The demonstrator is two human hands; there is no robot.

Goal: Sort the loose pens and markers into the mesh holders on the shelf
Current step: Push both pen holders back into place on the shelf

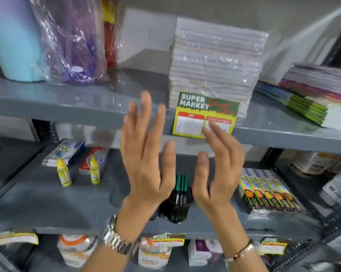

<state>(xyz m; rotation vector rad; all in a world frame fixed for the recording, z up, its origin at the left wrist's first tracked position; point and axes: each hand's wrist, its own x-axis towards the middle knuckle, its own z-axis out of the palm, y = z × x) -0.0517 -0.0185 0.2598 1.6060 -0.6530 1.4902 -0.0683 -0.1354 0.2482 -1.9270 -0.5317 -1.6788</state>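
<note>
Nearest the camera, the left hand (146, 160) and the right hand (217, 169) are raised side by side, both empty with fingers spread, palms turned toward each other. Between and just behind the wrists, a black mesh holder (176, 208) stands on the grey middle shelf (48, 203) with green-capped markers (181, 183) upright inside it. Farther left stand two yellow bottles (63, 172). Above, a wrapped notebook stack (214, 65) carries a price tag (205, 114).

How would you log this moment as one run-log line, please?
hands: left open, right open, both empty | mesh holder: green pens inside | middle shelf
</note>
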